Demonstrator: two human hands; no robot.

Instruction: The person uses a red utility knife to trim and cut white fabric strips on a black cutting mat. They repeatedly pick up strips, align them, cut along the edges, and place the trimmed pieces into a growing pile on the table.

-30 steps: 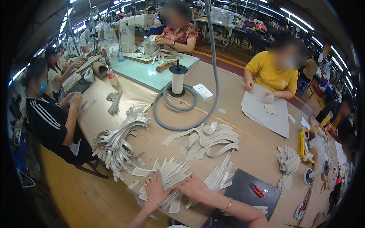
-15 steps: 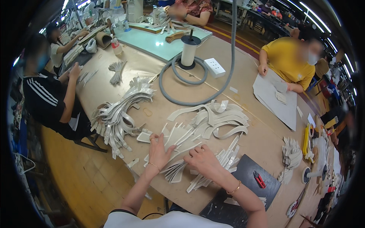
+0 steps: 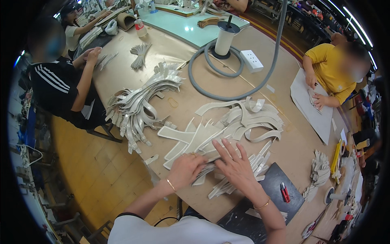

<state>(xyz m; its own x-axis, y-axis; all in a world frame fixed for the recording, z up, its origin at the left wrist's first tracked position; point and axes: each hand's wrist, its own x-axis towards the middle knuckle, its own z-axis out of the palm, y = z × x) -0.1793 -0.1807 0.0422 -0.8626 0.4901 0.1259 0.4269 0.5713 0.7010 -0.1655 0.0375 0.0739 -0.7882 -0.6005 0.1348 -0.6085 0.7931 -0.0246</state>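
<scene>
Pale grey, strap-like cut pieces [image 3: 194, 140] lie overlapped in front of me. My left hand [image 3: 187, 168] is closed at their near edge, its curled fingers on a stack of light grey strips [image 3: 199, 179] that it partly hides. Spread fingers on my right hand [image 3: 235, 164] rest over the same pieces, just to the right, with nothing visibly gripped. Behind both hands lies a loose heap of curved grey straps [image 3: 254, 118]. Narrow white-edged strips [image 3: 260, 160] fan out beside my right hand.
A bundle of shiny straps [image 3: 140, 105] lies left. A red cutter [image 3: 285, 192] rests on a black mat [image 3: 252, 219]. Grey hose [image 3: 195, 83] loops round a spool [image 3: 224, 42] beside a white socket box [image 3: 251, 61]. Co-workers sit left and right; scissors [image 3: 310, 227] lie at right.
My left hand has moved right and nearer, closing over the stack. My right hand has opened and spread its fingers. The view has shifted; the person in yellow has brought both hands together.
</scene>
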